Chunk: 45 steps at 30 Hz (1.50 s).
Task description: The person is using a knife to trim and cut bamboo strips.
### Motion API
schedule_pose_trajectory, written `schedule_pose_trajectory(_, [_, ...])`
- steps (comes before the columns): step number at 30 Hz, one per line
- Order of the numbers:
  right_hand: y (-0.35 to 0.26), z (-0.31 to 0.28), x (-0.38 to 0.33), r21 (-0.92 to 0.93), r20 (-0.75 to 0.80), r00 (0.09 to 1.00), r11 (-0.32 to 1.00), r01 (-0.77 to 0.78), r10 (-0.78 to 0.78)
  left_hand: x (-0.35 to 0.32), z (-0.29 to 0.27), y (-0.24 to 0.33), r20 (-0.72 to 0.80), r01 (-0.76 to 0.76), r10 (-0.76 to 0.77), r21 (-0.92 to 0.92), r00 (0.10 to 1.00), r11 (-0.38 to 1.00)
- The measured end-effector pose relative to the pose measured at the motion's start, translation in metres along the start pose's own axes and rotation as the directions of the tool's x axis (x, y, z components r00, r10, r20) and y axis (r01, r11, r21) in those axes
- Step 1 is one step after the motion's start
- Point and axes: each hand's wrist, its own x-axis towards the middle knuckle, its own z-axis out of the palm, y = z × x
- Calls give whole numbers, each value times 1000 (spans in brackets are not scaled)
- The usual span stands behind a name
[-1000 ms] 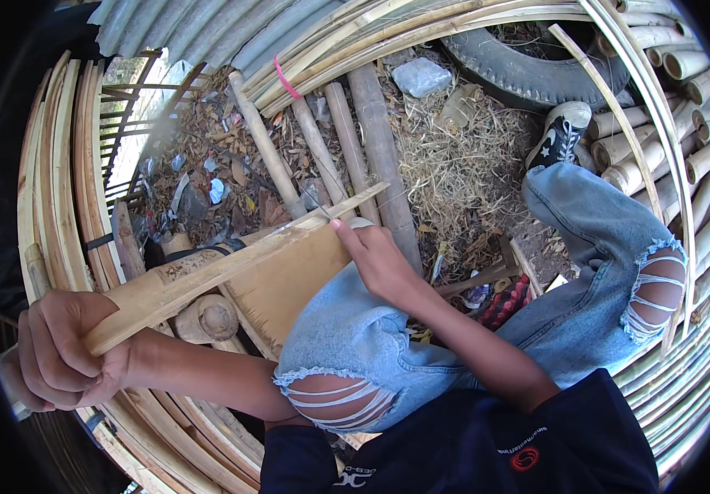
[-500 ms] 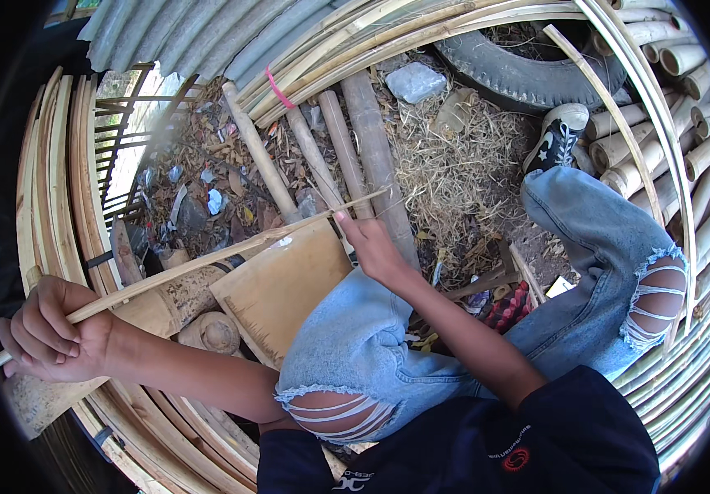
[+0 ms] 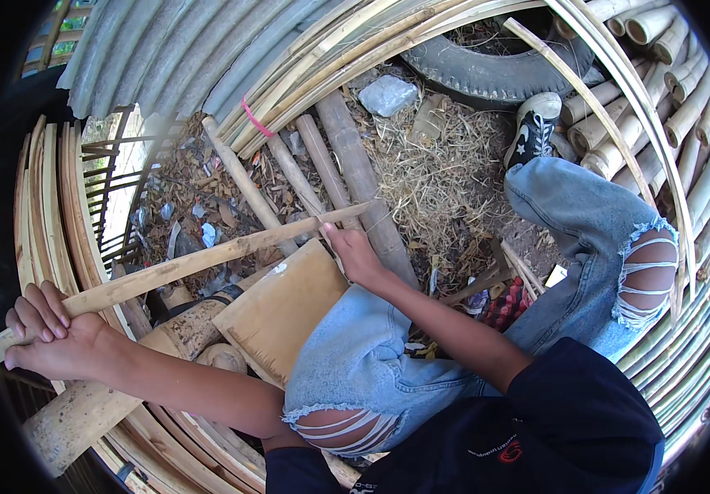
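A long, pale bamboo strip (image 3: pixel 207 260) slants across in front of me, its broad face showing. My left hand (image 3: pixel 54 329) is closed round its near left end, with the fingers curled over the top. Close to the far end, my right hand (image 3: pixel 350 252) pinches the strip between thumb and fingers. A thin edge shows just under the right hand, too small to make out. Below the strip, a flat tan board (image 3: pixel 285 305) leans against my knee. A thick bamboo log (image 3: pixel 175 325) lies beside the board, partly hidden by my left forearm.
Bundled bamboo strips (image 3: pixel 54 206) stand at the left, and another bundle (image 3: pixel 330 62) with a pink tie curves overhead. A tyre (image 3: pixel 487 76), a plastic-like pale lump (image 3: pixel 388 95) and bamboo poles (image 3: pixel 618 136) lie far right. Corrugated sheeting (image 3: pixel 157 53) hangs at far left.
The bamboo strip has turned from its narrow edge to its broad face. My left hand has rolled over with it, fingers now on top. The whole view has shifted slightly.
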Motion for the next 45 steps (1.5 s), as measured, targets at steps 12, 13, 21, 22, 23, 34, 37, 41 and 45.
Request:
schedule_pose_trajectory(12, [-40, -1, 0, -37, 149, 983, 994, -102, 107, -6, 16, 4, -203, 20, 24, 214, 979, 977])
schedule_pose_trajectory(13, [-46, 3, -3, 9, 127, 992, 1000, -2, 1, -6, 17, 1, -205, 21, 23, 209, 978, 978])
schedule_pose_trajectory(21, [130, -65, 26, -267, -287, 944, 933, -241, 161, -4, 3, -21, -192, 24, 12, 186, 981, 982])
schedule_pose_trajectory(22, [124, -60, 29, -261, -286, 944, 934, -244, 166, -3, 4, -23, -186, 24, 12, 190, 982, 982])
schedule_pose_trajectory(23, [108, -54, 30, -211, -191, 949, 934, -290, 251, -4, 5, -21, -180, 19, 13, 176, 984, 984])
schedule_pose_trajectory(34, [138, -53, 22, -271, -371, 902, 904, -331, 219, -5, 48, -9, -154, 34, -49, -99, 987, 995])
schedule_pose_trajectory(37, [74, -48, 33, -199, -190, 961, 951, -236, 199, -9, 69, -1, -144, 124, -162, -242, 976, 962])
schedule_pose_trajectory(41, [-80, -28, 11, 144, 175, 958, 957, -252, 226, -15, 92, 7, -29, 155, -170, -279, 985, 948])
schedule_pose_trajectory(45, [-223, -33, -38, 284, 400, 910, 930, -235, 107, -25, 116, 17, 12, 184, -187, -266, 982, 946])
